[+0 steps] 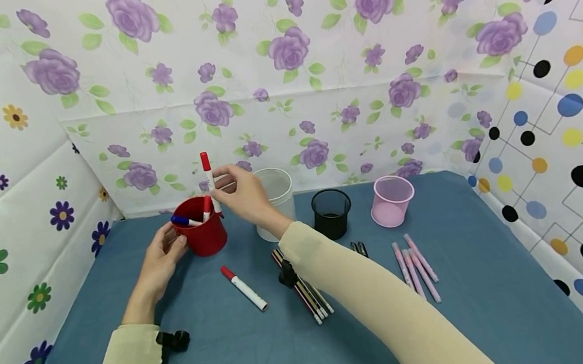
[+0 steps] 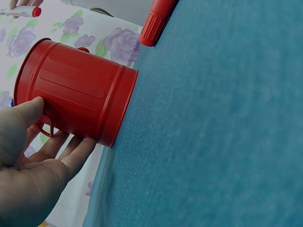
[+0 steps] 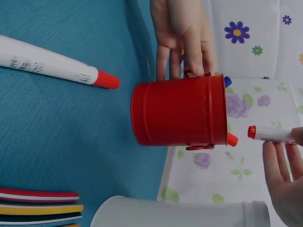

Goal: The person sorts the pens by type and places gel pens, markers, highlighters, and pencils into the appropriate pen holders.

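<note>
My left hand [image 1: 154,265] holds a red bucket-shaped pen cup [image 1: 207,240] at its left side, with the thumb near the small handle in the left wrist view. Inside the cup lean a blue-capped marker [image 1: 184,221] and a red-capped marker [image 1: 207,208]. My right hand [image 1: 242,195] pinches another red-capped whiteboard marker [image 1: 209,175], upright over the cup's right rim. In the right wrist view, this held marker [image 3: 272,135] is apart from the cup. One more red-capped marker [image 1: 244,289] lies on the blue cloth in front of the cup.
A white cup [image 1: 285,203], a black cup [image 1: 332,225] and a pink cup [image 1: 391,207] stand in a row to the right. Several pencils [image 1: 308,297] and pink pens [image 1: 418,266] lie before them. Black items [image 1: 359,250] are partly hidden by the right sleeve.
</note>
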{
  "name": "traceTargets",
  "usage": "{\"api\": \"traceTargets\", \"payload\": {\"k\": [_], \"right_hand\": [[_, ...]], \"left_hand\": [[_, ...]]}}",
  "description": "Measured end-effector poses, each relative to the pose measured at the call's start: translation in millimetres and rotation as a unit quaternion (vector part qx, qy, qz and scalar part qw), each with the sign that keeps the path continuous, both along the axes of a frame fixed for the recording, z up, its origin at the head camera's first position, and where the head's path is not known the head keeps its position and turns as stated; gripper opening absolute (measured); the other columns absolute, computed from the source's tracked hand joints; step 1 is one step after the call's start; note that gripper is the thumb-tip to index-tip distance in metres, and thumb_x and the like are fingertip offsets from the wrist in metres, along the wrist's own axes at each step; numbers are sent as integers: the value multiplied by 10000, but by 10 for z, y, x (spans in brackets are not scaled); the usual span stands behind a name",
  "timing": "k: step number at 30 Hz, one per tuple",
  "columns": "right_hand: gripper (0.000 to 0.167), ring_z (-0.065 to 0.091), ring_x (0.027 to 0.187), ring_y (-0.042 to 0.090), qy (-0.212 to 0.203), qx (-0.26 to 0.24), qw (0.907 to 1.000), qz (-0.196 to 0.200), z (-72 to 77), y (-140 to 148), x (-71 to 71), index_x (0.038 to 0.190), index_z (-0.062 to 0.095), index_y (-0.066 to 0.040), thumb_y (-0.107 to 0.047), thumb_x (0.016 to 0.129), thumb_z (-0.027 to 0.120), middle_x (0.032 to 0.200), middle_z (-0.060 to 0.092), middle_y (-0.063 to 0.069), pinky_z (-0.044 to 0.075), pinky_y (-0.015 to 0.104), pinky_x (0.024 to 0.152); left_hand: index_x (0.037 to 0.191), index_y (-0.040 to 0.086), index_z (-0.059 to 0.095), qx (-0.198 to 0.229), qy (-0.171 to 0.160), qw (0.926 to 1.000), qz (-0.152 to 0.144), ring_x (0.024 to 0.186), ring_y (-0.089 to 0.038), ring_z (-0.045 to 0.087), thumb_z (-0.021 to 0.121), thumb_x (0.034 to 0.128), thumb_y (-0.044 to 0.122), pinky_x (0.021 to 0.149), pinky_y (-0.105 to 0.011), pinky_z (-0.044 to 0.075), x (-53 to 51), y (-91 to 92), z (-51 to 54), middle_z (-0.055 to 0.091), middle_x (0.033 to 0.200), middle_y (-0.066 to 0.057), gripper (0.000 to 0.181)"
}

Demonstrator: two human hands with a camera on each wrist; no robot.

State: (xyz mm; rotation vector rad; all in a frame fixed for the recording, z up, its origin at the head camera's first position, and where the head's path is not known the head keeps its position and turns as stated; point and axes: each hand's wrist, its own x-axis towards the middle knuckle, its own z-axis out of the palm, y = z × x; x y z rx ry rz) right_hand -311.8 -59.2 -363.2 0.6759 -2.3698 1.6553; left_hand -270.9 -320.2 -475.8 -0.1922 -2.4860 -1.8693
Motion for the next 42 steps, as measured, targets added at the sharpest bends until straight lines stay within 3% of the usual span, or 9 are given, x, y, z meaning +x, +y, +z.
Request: {"api": "traceTargets", "payload": {"k": [8, 18, 31, 42], "right_hand": [[323, 736, 945, 159, 23, -94, 9999, 88, 2, -112, -60, 1325, 680, -128, -140, 1010, 751, 1128, 759, 56, 596, 190, 810], [308, 716, 919, 133, -18, -105, 9999, -33, -56, -207, -111, 1302, 684, -93, -103, 1002, 754, 1105, 734, 74, 575, 145, 814], [313, 735, 924, 89, -69, 19, 10000, -48, -122, -410, -82, 1327, 675, -132, -140, 1020, 740, 1120, 736, 43, 585, 146, 764], [281, 721, 914, 101, 31, 97, 9999, -123, -178, -473, -91, 1288, 686, -100, -90, 1011, 739, 1084, 737, 62, 569, 121, 808]], "left_hand": [[1703, 89, 194, 57, 19, 10000, 13, 1444, -260, 464, 477, 1148, 312, 1058, -214, 508, -1, 2, 3, 319, 1682, -249, 661], [1695, 62, 199, 131, 66, 9999, -30, 1379, -154, 494, 485, 1146, 309, 1017, -152, 511, -15, -7, -11, 322, 1671, -270, 667], [1697, 80, 203, 176, 55, 9998, -60, 1400, -172, 485, 488, 1142, 321, 1024, -159, 512, -14, -10, -5, 321, 1678, -253, 669], [1699, 84, 200, 151, 6, 9999, -40, 1412, -207, 481, 487, 1143, 325, 1042, -197, 516, -14, -10, 5, 324, 1677, -252, 670]]}}
